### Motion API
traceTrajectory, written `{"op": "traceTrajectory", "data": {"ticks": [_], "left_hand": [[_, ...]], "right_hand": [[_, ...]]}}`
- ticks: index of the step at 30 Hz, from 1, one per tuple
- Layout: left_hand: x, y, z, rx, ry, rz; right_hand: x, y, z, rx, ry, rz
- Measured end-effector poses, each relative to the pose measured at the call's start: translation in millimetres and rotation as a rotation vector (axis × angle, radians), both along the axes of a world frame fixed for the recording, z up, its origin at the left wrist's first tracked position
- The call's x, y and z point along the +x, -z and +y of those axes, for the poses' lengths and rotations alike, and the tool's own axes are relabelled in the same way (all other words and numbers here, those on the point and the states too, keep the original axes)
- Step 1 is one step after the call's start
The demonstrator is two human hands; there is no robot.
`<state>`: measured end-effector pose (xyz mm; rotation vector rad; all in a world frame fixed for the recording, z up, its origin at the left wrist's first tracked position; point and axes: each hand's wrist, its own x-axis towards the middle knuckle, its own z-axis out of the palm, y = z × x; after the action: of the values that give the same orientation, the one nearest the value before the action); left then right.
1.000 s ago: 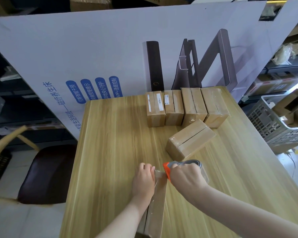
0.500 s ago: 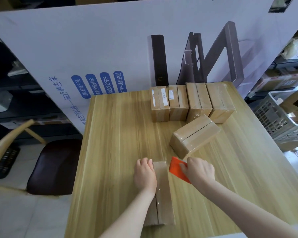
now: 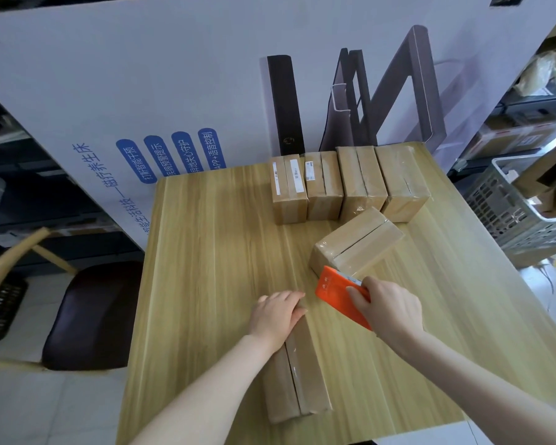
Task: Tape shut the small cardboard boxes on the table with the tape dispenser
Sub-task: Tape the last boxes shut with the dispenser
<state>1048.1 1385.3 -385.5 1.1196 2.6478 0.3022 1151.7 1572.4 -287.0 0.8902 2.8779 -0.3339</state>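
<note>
Tape dispenser [image 3: 334, 289] is coming away from the near box [image 3: 299, 374] – right grip [image 3: 389, 308] is holding it just beside the box's far end. Left grip [image 3: 278, 313], fingers flat, is pressing that end onto the counter [image 3: 206, 268] – strip's prob. cut, so this box looks done.

Wood-grain table [image 3: 206, 252]; glossy-taped cardboard boxes [image 3: 353, 245].

A stockroom packing station is showing: shelving racks [image 3: 533, 101] are holding cartons [image 3: 514, 139] right of the wooden table [image 3: 222, 252]; a large printed shipping carton [image 3: 142, 75] is standing behind it.
</note>
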Motion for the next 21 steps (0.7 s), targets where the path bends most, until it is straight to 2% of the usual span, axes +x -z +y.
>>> {"op": "traceTrajectory", "data": {"ticks": [5,12,13,14,16,18,19,21], "left_hand": [[4.4,-9.3,6.2,-0.094,-0.194,0.030],[5.9,-17.4,7.5,-0.108,-0.478,-0.229],[7.5,-17.3,6.8,-0.086,-0.459,-0.203],[9.1,-17.5,6.1,-0.033,-0.375,-0.084],[11.4,-15.1,8.4,0.105,-0.057,0.124],[17.6,-13.6,10.3,0.066,0.276,0.057],[21.1,-12.8,9.3,-0.012,0.349,0.022],[21.1,-11.4,0.6,-0.086,0.270,0.064]], "right_hand": [[2.3,-3.3,3.3,-0.018,0.022,0.018],[3.9,-8.9,6.6,-0.024,0.021,0.061],[4.7,-9.6,8.0,-0.030,0.030,0.076],[5.7,-10.2,9.4,-0.036,0.040,0.090],[6.2,-12.4,11.5,-0.040,0.058,0.108],[5.2,-14.0,12.7,-0.049,0.062,0.119],[4.2,-15.3,12.9,-0.056,0.060,0.122],[2.3,-17.7,12.4,-0.073,0.054,0.130]]}}
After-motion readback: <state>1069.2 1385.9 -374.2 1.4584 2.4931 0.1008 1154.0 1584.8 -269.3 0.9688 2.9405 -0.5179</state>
